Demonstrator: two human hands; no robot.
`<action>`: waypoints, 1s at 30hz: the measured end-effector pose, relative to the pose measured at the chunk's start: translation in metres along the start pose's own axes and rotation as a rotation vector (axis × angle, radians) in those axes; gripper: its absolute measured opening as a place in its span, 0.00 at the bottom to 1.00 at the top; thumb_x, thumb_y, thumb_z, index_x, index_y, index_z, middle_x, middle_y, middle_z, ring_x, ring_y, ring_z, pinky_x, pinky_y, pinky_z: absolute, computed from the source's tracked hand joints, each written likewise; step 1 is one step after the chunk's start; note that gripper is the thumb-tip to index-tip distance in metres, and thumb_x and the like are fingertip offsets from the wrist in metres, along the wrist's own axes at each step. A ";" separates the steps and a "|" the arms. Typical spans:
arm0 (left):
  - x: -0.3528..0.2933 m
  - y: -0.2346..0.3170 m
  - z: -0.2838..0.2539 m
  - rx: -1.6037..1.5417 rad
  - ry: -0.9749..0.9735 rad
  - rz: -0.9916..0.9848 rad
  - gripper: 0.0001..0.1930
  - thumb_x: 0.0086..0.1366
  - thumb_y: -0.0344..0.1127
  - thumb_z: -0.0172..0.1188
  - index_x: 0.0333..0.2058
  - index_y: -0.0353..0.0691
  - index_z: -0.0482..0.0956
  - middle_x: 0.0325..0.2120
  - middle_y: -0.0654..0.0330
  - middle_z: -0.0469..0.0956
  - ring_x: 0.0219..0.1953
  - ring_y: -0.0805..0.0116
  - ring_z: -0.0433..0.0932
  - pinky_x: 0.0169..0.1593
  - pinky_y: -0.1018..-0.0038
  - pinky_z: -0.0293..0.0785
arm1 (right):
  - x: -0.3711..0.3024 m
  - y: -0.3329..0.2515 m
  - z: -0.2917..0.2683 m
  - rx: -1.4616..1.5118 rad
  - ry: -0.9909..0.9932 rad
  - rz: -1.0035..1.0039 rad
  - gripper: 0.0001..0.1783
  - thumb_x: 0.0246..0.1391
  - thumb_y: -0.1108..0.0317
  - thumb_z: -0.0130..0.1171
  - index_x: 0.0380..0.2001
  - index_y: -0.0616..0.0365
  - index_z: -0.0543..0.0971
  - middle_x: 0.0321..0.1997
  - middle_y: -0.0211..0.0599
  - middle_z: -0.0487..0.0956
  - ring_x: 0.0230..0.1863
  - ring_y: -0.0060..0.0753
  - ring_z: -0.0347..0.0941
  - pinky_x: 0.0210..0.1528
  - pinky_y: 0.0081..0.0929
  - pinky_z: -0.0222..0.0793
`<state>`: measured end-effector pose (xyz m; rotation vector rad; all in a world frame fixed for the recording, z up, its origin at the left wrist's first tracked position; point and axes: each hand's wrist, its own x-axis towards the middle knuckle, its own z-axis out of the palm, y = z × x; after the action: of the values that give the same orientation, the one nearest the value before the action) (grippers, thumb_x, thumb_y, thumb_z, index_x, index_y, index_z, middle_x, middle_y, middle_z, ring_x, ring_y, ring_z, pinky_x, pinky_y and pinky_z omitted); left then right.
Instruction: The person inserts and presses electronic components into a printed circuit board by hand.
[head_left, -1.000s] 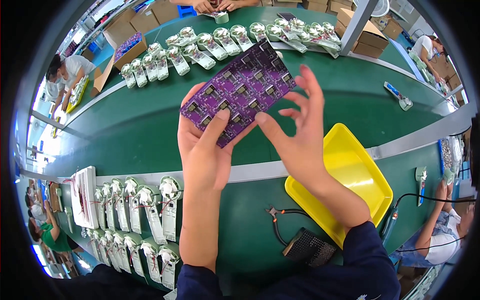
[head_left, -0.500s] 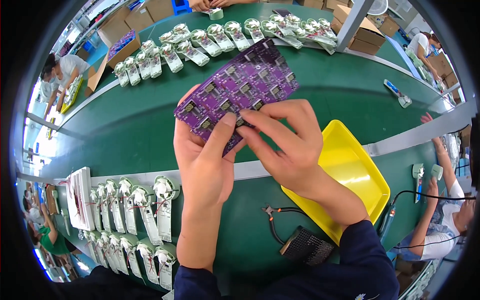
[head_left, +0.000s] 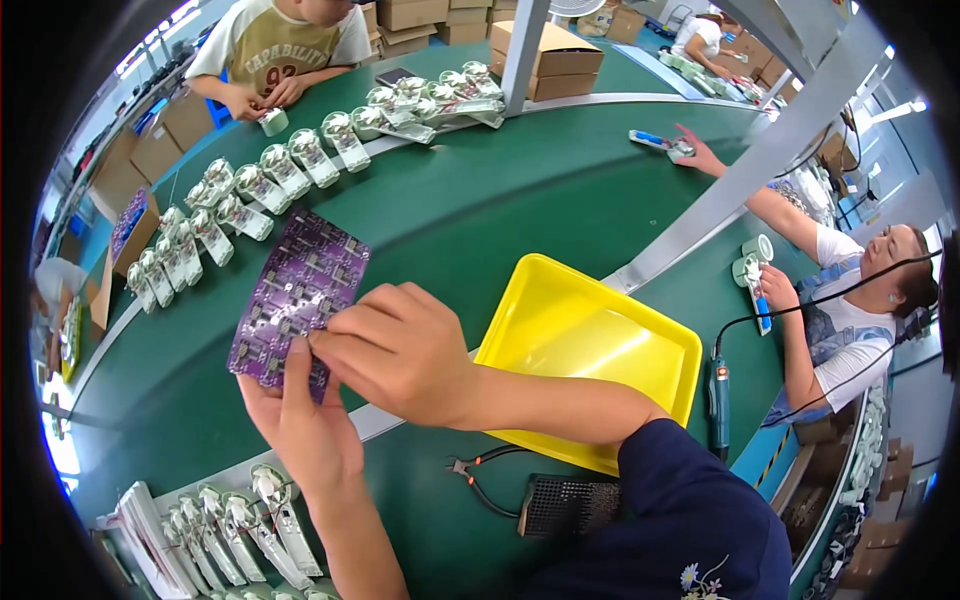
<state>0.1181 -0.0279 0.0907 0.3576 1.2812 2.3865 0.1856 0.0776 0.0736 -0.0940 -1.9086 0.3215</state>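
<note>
My left hand (head_left: pixel 312 440) is closed on the lower edge of a purple circuit board panel (head_left: pixel 300 280), its thumb lying on the face. The panel is held tilted above the green table and carries rows of small dark parts. My right hand (head_left: pixel 405 355) is closed too, with thumb and forefinger pinched on the panel's lower right edge beside the left thumb. Whether those fingertips grip a separate small piece is hidden. Under my right forearm lies a yellow tray (head_left: pixel 515 305). Orange-and-black cutters (head_left: pixel 468 468) and a black perforated block (head_left: pixel 560 505) lie nearer to me.
Pale green fan units (head_left: pixel 285 170) line the far side; more fan units (head_left: pixel 265 530) stand at the near left. A metal post (head_left: pixel 690 225) rises beyond the tray. A corded teal electric screwdriver (head_left: pixel 719 405) lies right. One co-worker (head_left: pixel 850 300) reaches across at right; another person sits opposite.
The view has swung to the right, so the panel and both hands appear further left. The panel now stands more upright. At right, the co-worker's hand has reached a blue-and-white unit on the table.
</note>
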 end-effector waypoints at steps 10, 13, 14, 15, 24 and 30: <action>-0.005 0.004 0.008 -0.092 0.021 0.021 0.22 0.69 0.19 0.55 0.60 0.38 0.64 0.46 0.58 0.77 0.43 0.71 0.80 0.42 0.76 0.82 | 0.004 0.002 0.003 0.172 -0.020 0.000 0.15 0.37 0.78 0.72 0.33 0.58 0.85 0.33 0.33 0.81 0.30 0.37 0.77 0.31 0.31 0.73; -0.006 0.007 0.007 -0.080 0.014 0.008 0.22 0.70 0.20 0.54 0.60 0.39 0.64 0.46 0.58 0.78 0.45 0.72 0.80 0.43 0.76 0.82 | 0.004 0.002 0.003 0.199 -0.024 -0.017 0.17 0.34 0.82 0.73 0.34 0.61 0.85 0.33 0.35 0.81 0.31 0.37 0.77 0.31 0.30 0.74; -0.007 0.009 0.007 -0.095 0.004 0.005 0.22 0.70 0.20 0.54 0.60 0.39 0.64 0.47 0.58 0.78 0.45 0.72 0.80 0.43 0.76 0.82 | 0.005 0.000 0.003 0.191 -0.005 0.017 0.18 0.35 0.82 0.73 0.35 0.61 0.85 0.34 0.35 0.80 0.31 0.37 0.77 0.31 0.30 0.73; -0.008 0.010 0.007 -0.107 -0.005 -0.002 0.22 0.70 0.20 0.54 0.60 0.40 0.64 0.47 0.58 0.78 0.45 0.72 0.80 0.43 0.76 0.82 | 0.006 -0.004 0.004 0.183 0.014 0.056 0.18 0.36 0.81 0.73 0.35 0.60 0.85 0.34 0.36 0.80 0.32 0.37 0.77 0.30 0.29 0.73; -0.009 0.006 0.006 -0.153 -0.001 0.007 0.21 0.70 0.21 0.55 0.60 0.39 0.64 0.47 0.58 0.78 0.45 0.71 0.81 0.44 0.75 0.81 | 0.002 0.002 0.004 0.084 0.012 -0.098 0.18 0.35 0.78 0.74 0.35 0.60 0.86 0.33 0.32 0.80 0.31 0.36 0.75 0.30 0.29 0.72; -0.009 0.009 0.006 -0.141 0.002 -0.005 0.23 0.71 0.21 0.54 0.61 0.40 0.63 0.47 0.58 0.77 0.46 0.72 0.80 0.45 0.75 0.81 | -0.001 0.003 0.004 0.037 0.022 -0.099 0.18 0.34 0.77 0.74 0.35 0.58 0.87 0.33 0.31 0.80 0.31 0.36 0.75 0.30 0.29 0.71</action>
<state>0.1267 -0.0319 0.1015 0.3093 1.1049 2.4566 0.1820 0.0793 0.0709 0.0217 -1.8775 0.2874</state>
